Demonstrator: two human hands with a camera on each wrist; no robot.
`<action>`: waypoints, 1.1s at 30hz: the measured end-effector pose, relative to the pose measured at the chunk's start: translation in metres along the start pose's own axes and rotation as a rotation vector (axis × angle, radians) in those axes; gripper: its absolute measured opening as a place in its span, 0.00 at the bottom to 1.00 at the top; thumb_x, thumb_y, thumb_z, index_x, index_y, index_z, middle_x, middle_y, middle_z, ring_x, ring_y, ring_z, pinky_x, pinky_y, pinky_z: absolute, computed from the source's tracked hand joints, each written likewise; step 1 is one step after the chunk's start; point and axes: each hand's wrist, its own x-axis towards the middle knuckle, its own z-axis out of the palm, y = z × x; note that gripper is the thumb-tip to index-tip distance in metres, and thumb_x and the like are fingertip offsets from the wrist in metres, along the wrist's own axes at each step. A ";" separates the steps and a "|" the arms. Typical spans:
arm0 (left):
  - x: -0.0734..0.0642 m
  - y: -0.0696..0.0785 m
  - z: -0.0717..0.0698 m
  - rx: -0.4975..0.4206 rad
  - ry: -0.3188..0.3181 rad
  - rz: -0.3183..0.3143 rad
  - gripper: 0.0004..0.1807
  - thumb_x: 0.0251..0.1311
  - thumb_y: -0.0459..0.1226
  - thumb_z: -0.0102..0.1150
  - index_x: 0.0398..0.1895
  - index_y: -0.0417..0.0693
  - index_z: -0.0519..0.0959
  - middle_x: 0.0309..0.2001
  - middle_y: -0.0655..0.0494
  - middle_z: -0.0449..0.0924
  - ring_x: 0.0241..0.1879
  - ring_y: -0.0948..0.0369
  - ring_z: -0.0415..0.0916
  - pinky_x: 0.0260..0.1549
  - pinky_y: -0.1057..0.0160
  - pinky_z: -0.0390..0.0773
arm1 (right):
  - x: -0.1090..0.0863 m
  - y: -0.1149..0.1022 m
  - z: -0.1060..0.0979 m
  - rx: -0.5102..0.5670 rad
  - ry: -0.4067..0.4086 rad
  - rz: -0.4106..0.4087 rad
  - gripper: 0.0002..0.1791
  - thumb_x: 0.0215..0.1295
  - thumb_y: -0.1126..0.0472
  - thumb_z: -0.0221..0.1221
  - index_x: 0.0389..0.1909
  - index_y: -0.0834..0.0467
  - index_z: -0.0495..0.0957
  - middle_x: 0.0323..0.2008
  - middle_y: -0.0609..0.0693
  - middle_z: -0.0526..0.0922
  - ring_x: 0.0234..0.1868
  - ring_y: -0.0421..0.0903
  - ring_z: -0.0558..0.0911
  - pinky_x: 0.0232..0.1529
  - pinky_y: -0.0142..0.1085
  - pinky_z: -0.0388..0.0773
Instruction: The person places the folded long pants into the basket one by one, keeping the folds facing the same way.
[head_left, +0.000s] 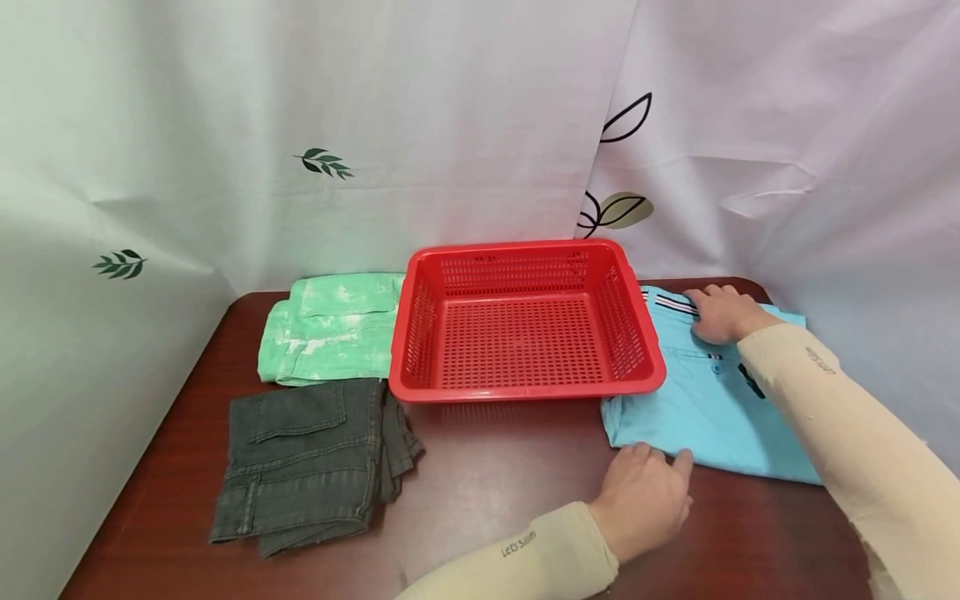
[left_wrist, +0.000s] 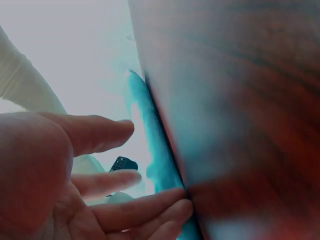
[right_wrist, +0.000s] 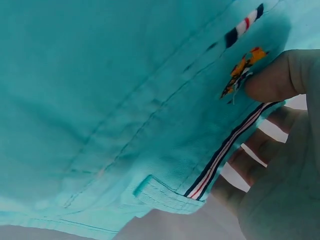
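Folded light blue pants (head_left: 731, 417) lie on the right of the table, with a striped trim along the waistband (right_wrist: 225, 152). At their far edge my right hand (head_left: 723, 315) holds the waistband. In the right wrist view its thumb (right_wrist: 275, 80) lies on the cloth beside a small orange embroidery (right_wrist: 242, 72), and the other fingers pass behind the edge. My left hand (head_left: 645, 500) is at the near fold of the pants. The left wrist view shows its fingers (left_wrist: 140, 210) loosely extended, their tips right at the blue edge.
A red plastic basket (head_left: 525, 389) stands at the middle back and overlaps the blue pants in the head view. Left of it lie folded green pants (head_left: 337, 333) with white patches, and dark grey jeans (head_left: 300, 458) in front. White curtains (head_left: 450, 125) surround the table (head_left: 480, 492).
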 end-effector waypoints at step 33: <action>0.003 0.014 -0.010 -1.627 -0.071 -0.877 0.26 0.54 0.31 0.69 0.57 0.45 0.71 0.48 0.56 0.79 0.49 0.61 0.80 0.48 0.63 0.78 | -0.007 0.005 -0.005 0.016 -0.029 0.017 0.42 0.57 0.53 0.66 0.62 0.78 0.61 0.51 0.78 0.70 0.51 0.72 0.71 0.51 0.68 0.73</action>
